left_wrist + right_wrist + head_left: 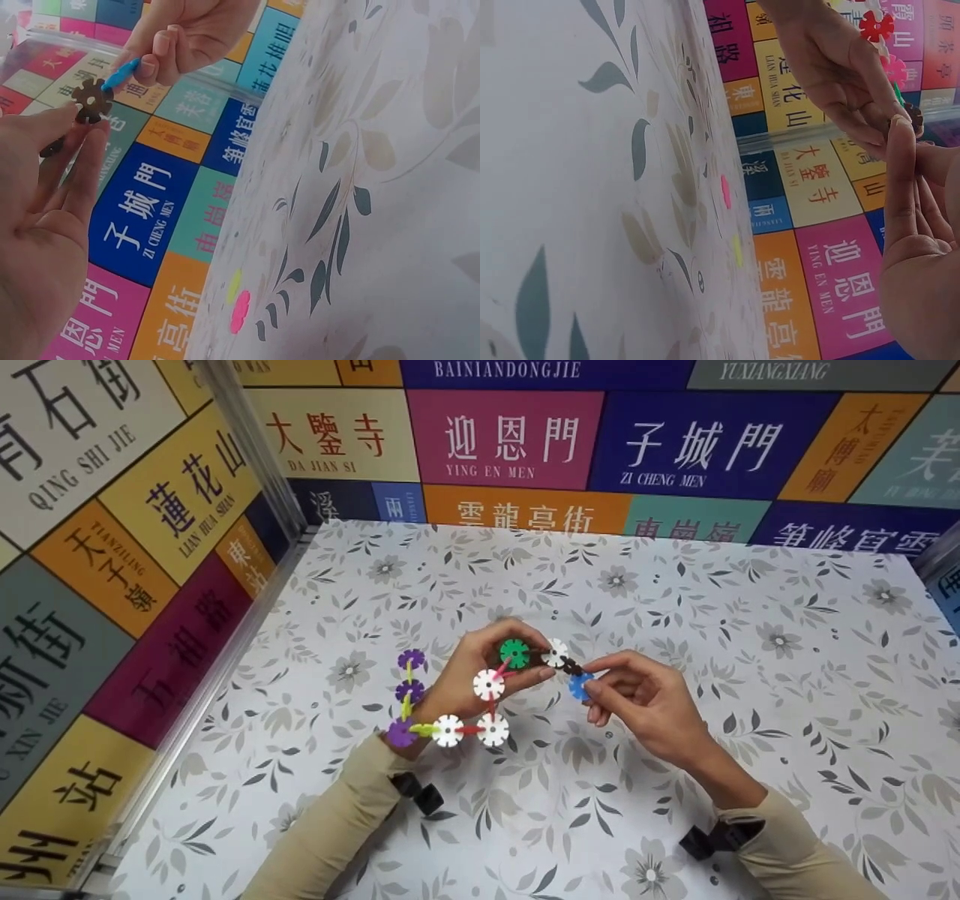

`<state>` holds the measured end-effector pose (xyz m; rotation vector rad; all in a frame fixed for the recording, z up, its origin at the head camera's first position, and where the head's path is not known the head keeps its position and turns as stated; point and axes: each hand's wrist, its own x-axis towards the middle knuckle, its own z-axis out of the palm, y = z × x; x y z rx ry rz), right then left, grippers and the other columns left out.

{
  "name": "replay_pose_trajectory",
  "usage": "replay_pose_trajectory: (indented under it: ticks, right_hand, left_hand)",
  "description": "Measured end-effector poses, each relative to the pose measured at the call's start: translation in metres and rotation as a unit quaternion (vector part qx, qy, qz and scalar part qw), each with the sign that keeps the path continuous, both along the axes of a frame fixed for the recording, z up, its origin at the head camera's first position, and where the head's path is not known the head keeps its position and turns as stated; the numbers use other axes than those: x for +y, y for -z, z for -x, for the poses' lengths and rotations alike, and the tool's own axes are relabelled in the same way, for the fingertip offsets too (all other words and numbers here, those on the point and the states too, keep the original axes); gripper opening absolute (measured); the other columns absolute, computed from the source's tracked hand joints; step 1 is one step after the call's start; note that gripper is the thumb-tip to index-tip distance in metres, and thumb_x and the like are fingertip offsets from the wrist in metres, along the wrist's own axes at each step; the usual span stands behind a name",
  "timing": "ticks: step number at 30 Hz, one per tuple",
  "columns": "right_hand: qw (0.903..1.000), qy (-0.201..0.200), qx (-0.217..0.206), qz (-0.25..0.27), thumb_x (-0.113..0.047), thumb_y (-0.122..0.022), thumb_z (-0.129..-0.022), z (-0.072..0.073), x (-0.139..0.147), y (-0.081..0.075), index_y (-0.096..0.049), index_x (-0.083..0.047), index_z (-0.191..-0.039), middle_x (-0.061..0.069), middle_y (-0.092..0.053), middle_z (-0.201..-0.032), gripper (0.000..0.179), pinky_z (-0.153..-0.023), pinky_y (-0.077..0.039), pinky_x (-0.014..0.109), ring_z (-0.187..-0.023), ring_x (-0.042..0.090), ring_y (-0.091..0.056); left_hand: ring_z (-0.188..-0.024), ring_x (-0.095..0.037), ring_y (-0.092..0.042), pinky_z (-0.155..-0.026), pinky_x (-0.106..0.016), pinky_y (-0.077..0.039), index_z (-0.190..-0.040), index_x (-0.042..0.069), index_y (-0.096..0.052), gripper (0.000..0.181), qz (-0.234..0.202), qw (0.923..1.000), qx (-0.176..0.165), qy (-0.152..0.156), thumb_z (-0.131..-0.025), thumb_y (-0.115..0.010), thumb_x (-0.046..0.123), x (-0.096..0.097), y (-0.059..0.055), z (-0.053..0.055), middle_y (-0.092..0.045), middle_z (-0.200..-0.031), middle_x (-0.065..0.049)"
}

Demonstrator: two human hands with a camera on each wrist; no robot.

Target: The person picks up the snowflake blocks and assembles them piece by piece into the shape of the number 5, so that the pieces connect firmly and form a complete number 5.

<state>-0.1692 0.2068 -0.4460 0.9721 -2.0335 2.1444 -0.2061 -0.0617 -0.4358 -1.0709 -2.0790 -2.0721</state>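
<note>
My left hand (pixel 463 671) holds a chain of slotted plastic snowflake discs (pixel 448 730) linked edge to edge. Purple, yellow-green, white, red and green discs trail over the hand and wrist. At the chain's right end, the left fingers and thumb pinch around a white disc (pixel 556 652) and a dark brown disc (pixel 93 101). My right hand (pixel 652 705) pinches a blue disc (pixel 581 687) between thumb and fingers. In the left wrist view the blue disc's edge meets the brown disc's rim; how deep it sits in a slot I cannot tell.
A pink disc (pixel 240 311) and a yellow one (pixel 235 285) lie on the table in both wrist views. The tabletop (pixel 750 645) has a grey leaf pattern. Panels with coloured lettering (pixel 510 442) stand along its back and left sides.
</note>
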Motion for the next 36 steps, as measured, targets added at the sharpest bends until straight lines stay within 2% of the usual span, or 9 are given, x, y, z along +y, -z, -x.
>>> replay_pose_trajectory:
  ticks: [7,15,21,28,36]
  right_hand:
    - [0.9995,0.013,-0.011,-0.027,0.010,-0.065,-0.103,-0.004,-0.002,0.001,-0.069,0.008,-0.125,0.023,-0.075,-0.089,0.023,-0.062,-0.066,0.030,-0.068,0.022,-0.075]
    - [0.9996,0.023,-0.013,0.010,0.011,-0.065,-0.102,-0.010,-0.009,0.000,-0.070,0.010,-0.123,0.026,-0.072,-0.086,0.021,-0.060,-0.064,0.029,-0.066,0.023,-0.074]
    - [0.9982,0.056,-0.017,0.015,0.009,-0.068,-0.102,-0.013,-0.014,-0.001,-0.072,0.009,-0.120,0.025,-0.073,-0.084,0.019,-0.058,-0.063,0.030,-0.064,0.023,-0.073]
    - [0.9943,0.092,-0.054,0.005,0.002,-0.072,-0.101,-0.017,-0.021,-0.004,-0.073,0.006,-0.117,0.023,-0.074,-0.082,0.016,-0.056,-0.064,0.032,-0.061,0.026,-0.072]
    - [0.9897,0.090,-0.107,0.030,0.001,-0.074,-0.101,-0.019,-0.026,-0.005,-0.072,0.012,-0.114,0.019,-0.076,-0.082,0.017,-0.056,-0.064,0.030,-0.060,0.021,-0.072]
  left_hand:
    - [-0.101,-0.023,-0.074,-0.094,-0.040,-0.066,-0.116,0.006,-0.073,0.025,0.009,0.9993,0.033,-0.013,-0.094,-0.084,0.004,0.000,0.001,0.002,-0.074,-0.112,-0.009]
    - [-0.100,-0.021,-0.074,-0.093,-0.039,-0.066,-0.111,0.005,-0.073,0.020,0.027,0.9980,0.046,-0.033,-0.095,-0.084,0.005,0.002,-0.001,0.001,-0.075,-0.108,-0.009]
    - [-0.097,-0.019,-0.074,-0.091,-0.037,-0.066,-0.110,0.007,-0.073,0.020,0.032,0.9967,0.058,-0.046,-0.094,-0.084,0.005,0.001,-0.002,-0.001,-0.075,-0.105,-0.007]
    - [-0.094,-0.018,-0.075,-0.089,-0.036,-0.066,-0.109,0.007,-0.072,0.018,0.039,0.9956,0.069,-0.049,-0.096,-0.084,0.007,0.001,-0.003,0.000,-0.076,-0.103,-0.006]
    - [-0.096,-0.015,-0.077,-0.089,-0.033,-0.067,-0.109,0.008,-0.070,0.019,0.070,0.9921,0.092,-0.050,-0.096,-0.084,0.009,0.000,-0.003,0.001,-0.076,-0.103,-0.005]
